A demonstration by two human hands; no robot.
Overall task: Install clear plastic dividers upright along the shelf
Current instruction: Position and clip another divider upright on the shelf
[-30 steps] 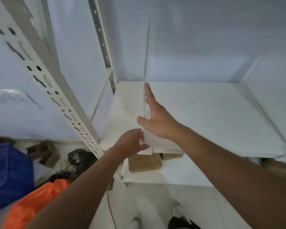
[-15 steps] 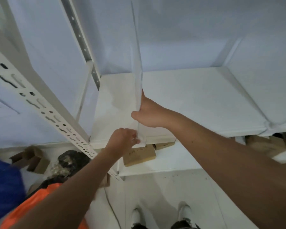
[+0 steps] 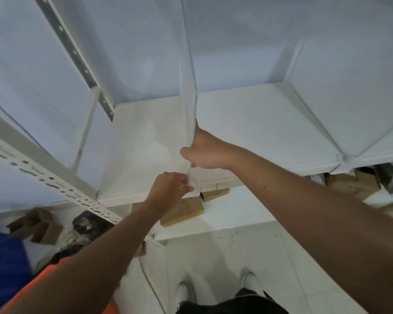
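Observation:
A clear plastic divider stands upright on the white shelf, running from the front edge toward the back wall. My left hand pinches its lower front corner at the shelf's front lip. My right hand rests flat against the divider's right face, with the thumb hooked round its front edge. Another clear divider stands upright at the shelf's left end, and one more stands to the right.
A perforated white upright crosses the left side. Brown cardboard boxes lie on the lower shelf, more boxes at right. A blue bin, orange fabric and a dark bag sit on the floor at left. My shoes show below.
The view has tilted down and moved closer. My right hand slid nearer the divider's front edge, and my left hand stayed pinched on its lower front corner.

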